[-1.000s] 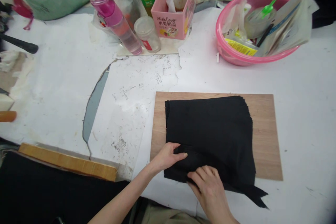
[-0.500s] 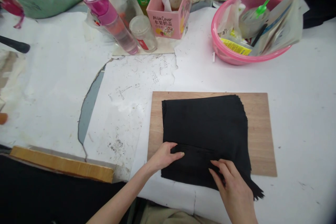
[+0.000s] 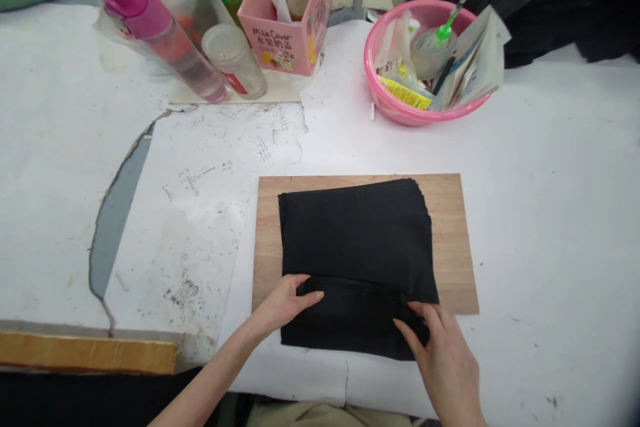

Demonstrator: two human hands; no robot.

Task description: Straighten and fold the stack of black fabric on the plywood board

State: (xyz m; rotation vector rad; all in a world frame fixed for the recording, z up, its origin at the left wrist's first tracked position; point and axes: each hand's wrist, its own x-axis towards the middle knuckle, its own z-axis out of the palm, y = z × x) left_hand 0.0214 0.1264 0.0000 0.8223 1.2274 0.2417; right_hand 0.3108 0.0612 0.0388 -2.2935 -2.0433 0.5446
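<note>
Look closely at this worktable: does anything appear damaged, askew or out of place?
Yes. The white paper table covering is torn in a long curved rip at the left, baring grey beneath. The stack of black fabric pieces overhangs the near edge of the thin brown plywood board, where the left hand and right hand touch it.
</note>
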